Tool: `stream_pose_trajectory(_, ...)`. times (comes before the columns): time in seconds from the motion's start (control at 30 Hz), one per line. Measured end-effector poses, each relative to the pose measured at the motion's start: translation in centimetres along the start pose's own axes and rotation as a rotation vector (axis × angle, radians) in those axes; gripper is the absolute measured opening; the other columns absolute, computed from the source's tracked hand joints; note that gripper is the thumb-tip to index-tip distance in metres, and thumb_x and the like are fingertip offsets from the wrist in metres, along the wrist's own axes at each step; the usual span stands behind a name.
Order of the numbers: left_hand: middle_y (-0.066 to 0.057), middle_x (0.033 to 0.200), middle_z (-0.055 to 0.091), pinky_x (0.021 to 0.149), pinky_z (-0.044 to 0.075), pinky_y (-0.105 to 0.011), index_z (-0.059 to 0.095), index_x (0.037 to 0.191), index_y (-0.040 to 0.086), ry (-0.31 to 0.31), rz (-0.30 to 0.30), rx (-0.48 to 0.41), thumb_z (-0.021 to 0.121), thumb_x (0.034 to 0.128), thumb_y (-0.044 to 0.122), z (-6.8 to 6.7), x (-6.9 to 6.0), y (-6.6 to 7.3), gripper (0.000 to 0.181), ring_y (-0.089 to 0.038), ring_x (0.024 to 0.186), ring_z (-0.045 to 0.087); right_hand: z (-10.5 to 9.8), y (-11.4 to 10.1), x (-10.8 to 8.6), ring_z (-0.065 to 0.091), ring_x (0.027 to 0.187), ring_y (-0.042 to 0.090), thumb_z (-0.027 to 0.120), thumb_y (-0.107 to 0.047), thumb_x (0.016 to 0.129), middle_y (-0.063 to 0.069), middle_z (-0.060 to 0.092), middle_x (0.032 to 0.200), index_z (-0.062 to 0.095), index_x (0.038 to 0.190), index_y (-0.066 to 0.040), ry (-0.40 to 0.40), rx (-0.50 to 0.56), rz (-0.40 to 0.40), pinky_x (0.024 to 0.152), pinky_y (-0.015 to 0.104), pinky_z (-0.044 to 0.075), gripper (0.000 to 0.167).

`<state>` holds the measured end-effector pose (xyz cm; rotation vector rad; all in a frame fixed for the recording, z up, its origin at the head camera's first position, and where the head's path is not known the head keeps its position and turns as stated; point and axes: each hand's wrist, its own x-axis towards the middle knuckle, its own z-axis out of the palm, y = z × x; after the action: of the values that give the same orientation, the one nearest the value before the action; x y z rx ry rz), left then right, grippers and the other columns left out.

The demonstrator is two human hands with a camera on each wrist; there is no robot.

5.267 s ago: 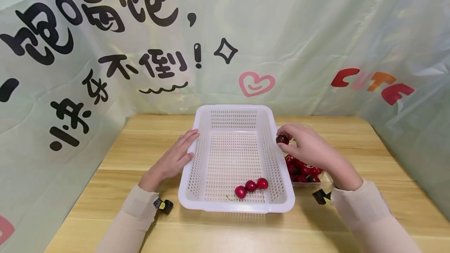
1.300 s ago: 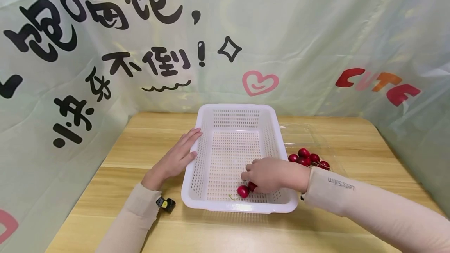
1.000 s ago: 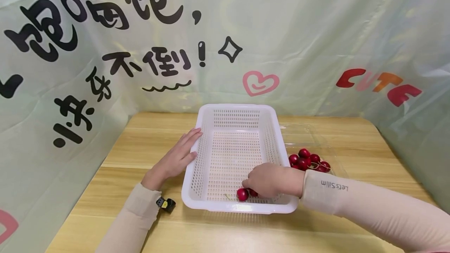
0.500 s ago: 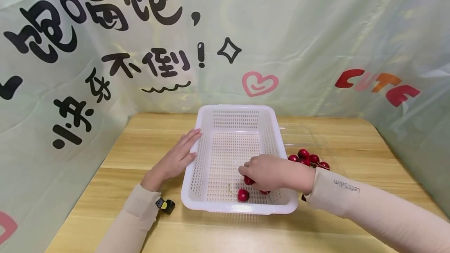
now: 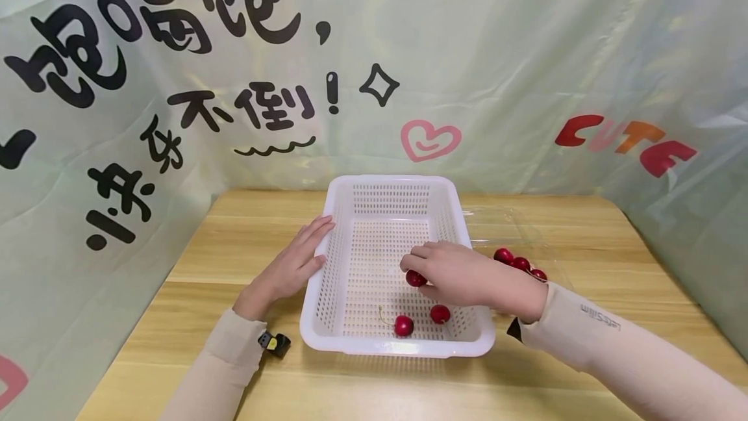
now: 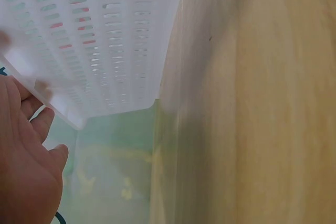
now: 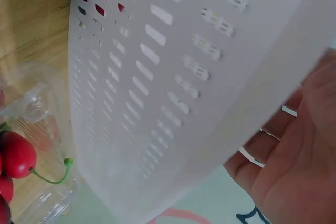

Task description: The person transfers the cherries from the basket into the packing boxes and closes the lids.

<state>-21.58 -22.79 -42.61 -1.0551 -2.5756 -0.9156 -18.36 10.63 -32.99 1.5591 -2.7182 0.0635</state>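
A white perforated plastic basket (image 5: 397, 347) stands in the middle of the table. My left hand (image 5: 286, 264) rests its fairly straight fingers on the basket's left rim; the left wrist view shows the same hand (image 6: 29, 150) against the outer edge. Over the inside of the basket, my right hand (image 5: 470, 275) pinches a dark red cherry (image 5: 415, 279) between thumb and fingers. Two more cherries lie on the basket floor near the front: one with a stem (image 5: 403, 325), and another (image 5: 440, 314) to its right. The right wrist view hides the held cherry behind the basket wall (image 7: 210, 129).
Right of the basket, a clear plastic box (image 5: 502, 219) holds several cherries (image 5: 520, 264), partly covered by my right forearm. A stemmed cherry (image 7: 18, 154) shows there in the right wrist view. A printed cloth (image 5: 502, 83) hangs behind the wooden table (image 5: 374, 395).
Earlier, the right hand held a cherry beside the box, then reached into the basket. In the last second it has risen with a cherry, uncovering the front-right one. The left hand stays put.
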Motion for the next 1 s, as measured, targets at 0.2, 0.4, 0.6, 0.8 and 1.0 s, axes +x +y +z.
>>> stream_pose_trajectory(0.2,-0.014,0.159,0.023,0.112,0.013,-0.065,0.032,0.150,0.000,0.001,-0.002,-0.005,0.045,0.1002,0.020,0.0,-0.1,-0.1,0.055,-0.030,0.147,0.017,-0.3,0.4,-1.1,0.049,0.076,0.011,0.077,-0.022,0.084,-0.009,0.052,0.085,0.059,0.103,-0.015,0.075,0.048,0.060,0.072,0.030,0.049,0.027)
stream_pose_trajectory(0.4,-0.015,0.159,0.024,0.111,0.013,-0.066,0.032,0.150,0.000,0.007,-0.003,-0.001,0.044,0.1000,0.018,0.1,-0.1,0.1,0.055,-0.031,0.147,0.017,-0.8,0.8,-2.4,0.052,0.078,0.010,0.078,-0.024,0.084,-0.009,0.054,0.090,0.060,0.105,-0.015,0.159,0.089,0.140,0.070,0.029,0.050,0.030)
stream_pose_trajectory(0.6,-0.015,0.158,0.024,0.111,0.013,-0.066,0.032,0.150,-0.001,0.007,-0.003,-0.005,0.044,0.0999,0.019,0.0,-0.1,0.2,0.055,-0.032,0.146,0.018,-0.8,1.6,-3.6,0.055,0.081,0.012,0.078,-0.023,0.084,-0.007,0.056,0.094,0.060,0.107,-0.014,0.237,0.147,0.204,0.071,0.030,0.051,0.030)
stream_pose_trajectory(0.8,-0.015,0.159,0.024,0.112,0.013,-0.066,0.032,0.150,0.000,0.002,-0.004,0.001,0.043,0.1005,0.020,0.1,-0.1,0.1,0.055,-0.031,0.146,0.018,-0.5,2.2,-4.9,0.055,0.079,0.015,0.078,-0.021,0.084,-0.003,0.057,0.097,0.060,0.112,-0.012,0.289,0.188,0.284,0.067,0.029,0.051,0.035)
stream_pose_trajectory(1.0,-0.016,0.158,0.024,0.111,0.013,-0.067,0.032,0.149,-0.001,0.010,0.009,-0.004,0.044,0.1002,0.019,0.1,0.0,0.2,0.054,-0.032,0.146,0.019,-0.1,3.0,-6.2,0.058,0.082,0.017,0.078,-0.018,0.084,0.000,0.060,0.104,0.060,0.113,-0.013,0.340,0.207,0.338,0.068,0.032,0.054,0.034)
